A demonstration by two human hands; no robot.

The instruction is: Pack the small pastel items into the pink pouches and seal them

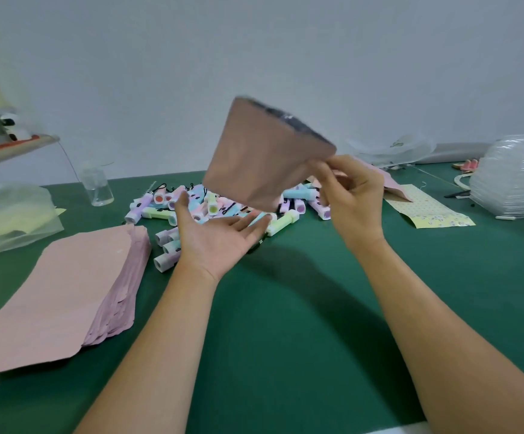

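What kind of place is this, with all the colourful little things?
Probably a small packing workshop: a stack of flat pink pouches, a heap of pastel items on the green table, and stacked clear plastic packaging at the right.

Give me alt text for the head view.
The right hand pinches an opened pink pouch above a pile of pastel items on a green table; the open left hand is palm-up beneath. Flat pouches lie stacked at left.

Single wide-angle view from the head, facing forward and down over the green tabletop [301, 324] toward a pale wall [285, 42] behind; set close above left hand [220, 236] and right hand [354, 195], both near mid-frame
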